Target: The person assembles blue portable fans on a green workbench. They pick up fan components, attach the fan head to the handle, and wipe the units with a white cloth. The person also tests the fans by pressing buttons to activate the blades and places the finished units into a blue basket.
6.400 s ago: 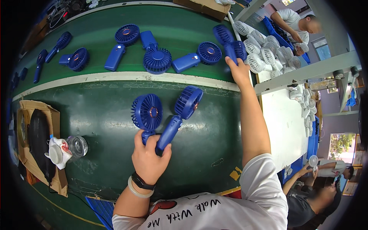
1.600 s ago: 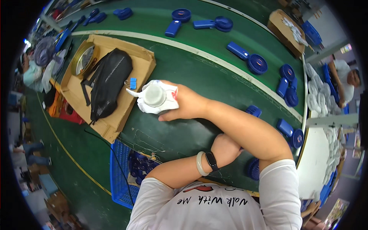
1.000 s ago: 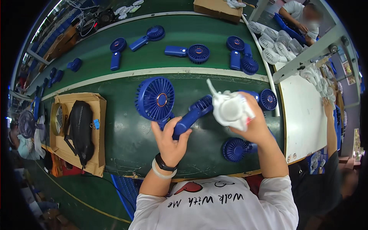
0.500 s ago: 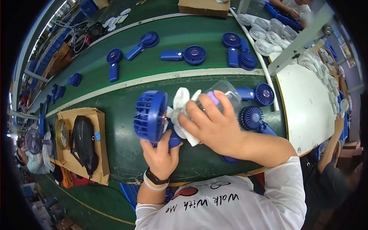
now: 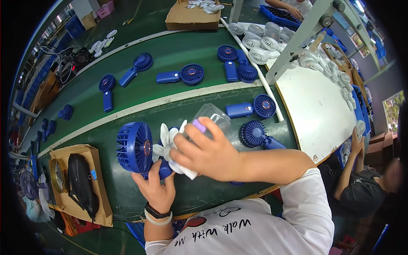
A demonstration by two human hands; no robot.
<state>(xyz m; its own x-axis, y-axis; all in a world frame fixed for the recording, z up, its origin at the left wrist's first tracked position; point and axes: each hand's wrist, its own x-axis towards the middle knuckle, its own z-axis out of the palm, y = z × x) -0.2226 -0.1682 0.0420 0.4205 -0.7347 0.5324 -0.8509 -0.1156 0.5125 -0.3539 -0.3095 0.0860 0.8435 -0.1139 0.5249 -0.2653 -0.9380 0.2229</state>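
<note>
A blue handheld fan [image 5: 134, 146] is in my left hand [image 5: 157, 187], its round caged head turned sideways and its handle between my thumb and fingers. My right hand [image 5: 208, 155] is closed round a clear plastic container [image 5: 216, 115], which lies tilted and has a purple part [image 5: 199, 126] by my fingertips. White petal-like pieces [image 5: 165, 134] stick out between my right hand and the fan. Whether they are cloth or hard plastic I cannot tell, and my fingers hide how they join the container. Right of my hands lie blue fans [image 5: 254, 133] on the green table.
Several blue fans [image 5: 192, 75] are spread along the green belt [image 5: 170, 55] behind a pale rail. White fans [image 5: 269, 43] are heaped at the right, by a white board [image 5: 308, 121] and a metal post [image 5: 293, 46]. A cardboard tray [image 5: 100, 187] with a black pouch sits left.
My whole view has shifted, so the table and my hands appear further left and lower. Both hands keep their grip, with the fan and container still close together.
</note>
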